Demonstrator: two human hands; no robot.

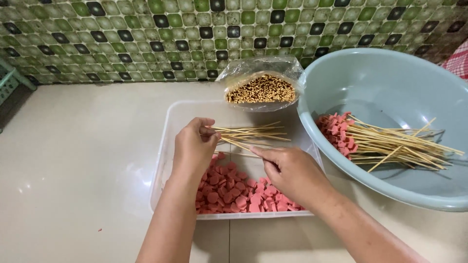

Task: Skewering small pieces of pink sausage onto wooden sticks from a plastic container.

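From the head view, both hands work over a clear tub point(168, 146) that sits on the pale counter point(87, 160). The left hand point(194, 146) is closed around the blunt ends of a bundle of sticks point(253, 134), held fanned out and roughly level, which seems to keep the loose ends apart so one can be picked out. The right hand point(290, 173) pinches a single stick point(239, 145) near the bundle, thumb and fingertips shut on it, the stick slanting up toward the left hand. I count about eight to ten sticks in the bundle (they overlap, so no exact count).

Below the hands, pink slices point(234, 190) lie heaped in the near half of the tub, far too many to count; the far half is nearly bare. Keeping them under the hands puts them within easy reach.

To the right, one pale blue basin point(390, 78) touches the tub's edge. It holds finished skewers point(385, 143), pink slices bunched at their left ends and bare sticks pointing right, perhaps a dozen or more. They lie the same way round, likely so they stack flat.

Behind the tub, one plastic bag point(261, 80) stands open, packed upright with more sticks, ends showing. A green tiled wall point(195, 34) backs the counter.
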